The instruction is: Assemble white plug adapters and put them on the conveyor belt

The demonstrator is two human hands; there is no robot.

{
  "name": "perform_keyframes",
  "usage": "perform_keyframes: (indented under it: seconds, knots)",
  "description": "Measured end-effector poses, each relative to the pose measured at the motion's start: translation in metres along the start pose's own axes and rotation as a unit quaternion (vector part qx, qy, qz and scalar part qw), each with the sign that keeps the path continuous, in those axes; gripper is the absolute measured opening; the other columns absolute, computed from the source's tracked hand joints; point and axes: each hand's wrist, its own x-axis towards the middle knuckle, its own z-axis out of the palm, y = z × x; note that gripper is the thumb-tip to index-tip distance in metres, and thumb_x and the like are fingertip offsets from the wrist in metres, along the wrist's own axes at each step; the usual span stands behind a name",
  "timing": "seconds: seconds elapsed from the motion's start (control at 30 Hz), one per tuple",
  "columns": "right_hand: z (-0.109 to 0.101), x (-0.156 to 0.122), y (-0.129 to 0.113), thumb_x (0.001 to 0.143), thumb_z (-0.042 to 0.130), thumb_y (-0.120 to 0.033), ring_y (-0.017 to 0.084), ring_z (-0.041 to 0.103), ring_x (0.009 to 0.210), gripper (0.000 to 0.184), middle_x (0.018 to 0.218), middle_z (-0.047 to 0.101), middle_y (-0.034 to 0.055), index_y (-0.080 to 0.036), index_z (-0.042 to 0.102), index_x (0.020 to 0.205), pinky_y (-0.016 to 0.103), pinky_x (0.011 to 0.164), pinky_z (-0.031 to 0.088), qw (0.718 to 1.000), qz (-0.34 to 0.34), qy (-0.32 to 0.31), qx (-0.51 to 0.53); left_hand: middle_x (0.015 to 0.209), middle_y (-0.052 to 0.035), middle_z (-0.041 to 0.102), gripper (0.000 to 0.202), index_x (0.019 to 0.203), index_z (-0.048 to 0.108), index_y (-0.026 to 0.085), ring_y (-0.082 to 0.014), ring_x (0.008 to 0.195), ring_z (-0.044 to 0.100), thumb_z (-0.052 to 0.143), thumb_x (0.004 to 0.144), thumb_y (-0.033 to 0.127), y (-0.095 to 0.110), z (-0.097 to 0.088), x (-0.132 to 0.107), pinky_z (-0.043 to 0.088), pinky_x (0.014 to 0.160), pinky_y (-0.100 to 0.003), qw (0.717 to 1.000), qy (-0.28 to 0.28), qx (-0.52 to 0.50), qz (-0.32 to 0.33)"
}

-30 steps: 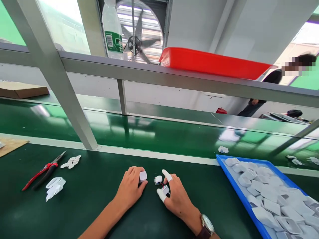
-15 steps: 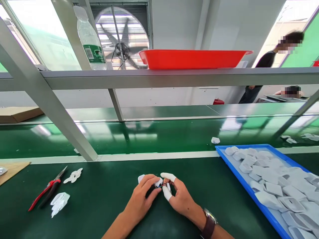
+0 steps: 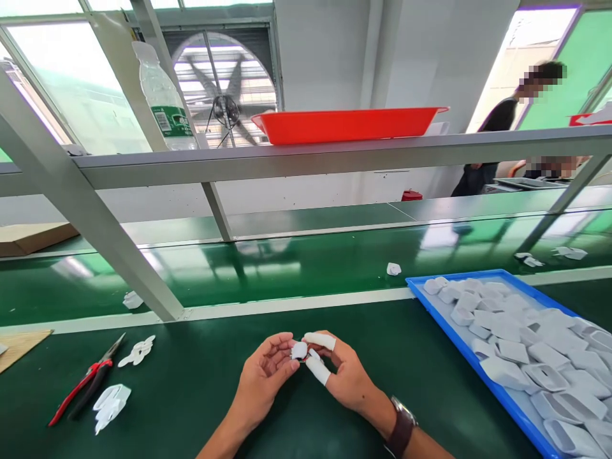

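Observation:
Both my hands meet just above the green table near its front middle. My left hand curls its fingers around a small white plastic part, palm turned up. My right hand, with white finger cots on thumb and forefinger, pinches the same small part from the right; a bit of red and black wire shows between the fingers. A watch sits on my right wrist.
A blue tray full of several white plastic shells lies at the right. Red-handled pliers and loose white pieces lie at the left. A conveyor belt runs behind, under a shelf holding a red tray and a bottle. People stand far right.
My hands came together and lifted off the table. The white piece from my left hand and the wired piece from my right are now held as one between both hands.

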Motion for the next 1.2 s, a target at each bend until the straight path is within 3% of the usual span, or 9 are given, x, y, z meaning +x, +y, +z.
perform_keyframes:
  seconds: [0.2,0.37,0.47,0.57,0.73,0.9,0.97,1.07,1.2]
  knots:
    - [-0.004,-0.002,0.002,0.087,0.07,-0.021,0.018,0.073,0.086,0.03,0.103,0.075,0.004,-0.025,0.068,0.116,0.031,0.08,0.063,0.998,-0.024,0.024,-0.048,0.11,-0.009,0.071,0.049,0.121,0.062,0.023,-0.0255,0.1,0.073,0.081,0.08,0.045,-0.005,-0.008,0.0,0.063,0.089,-0.042,0.985,-0.01,0.134,0.109]
    - [-0.01,0.001,0.007,0.087,0.067,-0.017,0.018,0.073,0.087,0.033,0.103,0.075,0.005,-0.024,0.066,0.12,0.03,0.079,0.063,0.993,-0.042,0.066,-0.085,0.131,-0.0092,0.062,0.068,0.133,0.06,0.028,-0.0332,0.124,0.059,0.086,0.07,0.025,-0.007,-0.035,0.01,0.05,0.106,-0.057,0.893,0.088,0.418,0.142]
    - [-0.014,0.003,0.006,0.09,0.062,-0.018,0.017,0.071,0.085,0.026,0.103,0.074,0.0056,-0.023,0.067,0.116,0.029,0.076,0.062,0.987,-0.068,0.07,-0.124,0.117,-0.0072,0.069,0.045,0.114,0.067,0.024,-0.0325,0.116,0.063,0.08,0.072,0.019,-0.012,-0.047,0.016,0.052,0.101,-0.057,0.861,0.087,0.484,0.128]
    - [-0.015,0.002,0.003,0.093,0.06,-0.018,0.017,0.07,0.084,0.025,0.102,0.073,0.005,-0.024,0.065,0.117,0.028,0.073,0.06,0.981,-0.08,0.061,-0.167,0.11,-0.0037,0.072,0.023,0.105,0.067,0.025,-0.0241,0.102,0.07,0.067,0.083,0.017,-0.013,-0.042,0.014,0.059,0.092,-0.042,0.874,0.04,0.466,0.133]
    - [-0.011,-0.002,-0.003,0.094,0.059,-0.018,0.017,0.071,0.083,0.028,0.106,0.072,0.0056,-0.025,0.063,0.121,0.027,0.072,0.06,0.97,-0.098,0.064,-0.214,0.12,-0.004,0.071,0.036,0.125,0.062,0.028,-0.0208,0.106,0.071,0.06,0.091,0.017,-0.006,-0.018,0.003,0.061,0.09,-0.034,0.892,0.008,0.403,0.206]
    - [-0.009,-0.005,-0.006,0.095,0.057,-0.016,0.018,0.071,0.088,0.028,0.106,0.072,0.0057,-0.027,0.061,0.121,0.03,0.076,0.061,0.972,-0.106,0.037,-0.208,0.108,-0.004,0.068,0.036,0.124,0.065,0.03,-0.0135,0.069,0.067,0.068,0.089,0.022,-0.001,-0.008,-0.005,0.061,0.059,-0.025,0.918,-0.023,0.354,0.178]
    - [-0.009,-0.005,-0.006,0.095,0.058,-0.015,0.019,0.071,0.09,0.031,0.107,0.072,0.0058,-0.027,0.06,0.123,0.031,0.079,0.061,0.971,-0.115,0.035,-0.206,0.12,-0.0074,0.066,0.044,0.132,0.061,0.03,-0.0139,0.073,0.07,0.069,0.089,0.022,-0.003,-0.009,-0.006,0.065,0.066,-0.027,0.923,-0.029,0.342,0.174]
    - [-0.01,-0.005,-0.005,0.094,0.059,-0.012,0.019,0.071,0.091,0.035,0.109,0.071,0.0061,-0.028,0.059,0.125,0.032,0.08,0.061,0.967,-0.13,0.051,-0.213,0.145,-0.0101,0.057,0.055,0.147,0.048,0.031,-0.0213,0.112,0.071,0.059,0.096,0.018,-0.009,-0.012,-0.005,0.063,0.094,-0.035,0.912,-0.032,0.354,0.206]
    - [-0.009,-0.006,-0.008,0.093,0.059,-0.01,0.019,0.07,0.089,0.042,0.107,0.071,0.0062,-0.028,0.055,0.131,0.031,0.076,0.061,0.963,-0.141,0.054,-0.221,0.134,-0.0067,0.067,0.045,0.142,0.053,0.029,-0.0217,0.122,0.067,0.058,0.098,0.018,-0.015,-0.012,-0.003,0.058,0.104,-0.037,0.877,0.003,0.387,0.283]
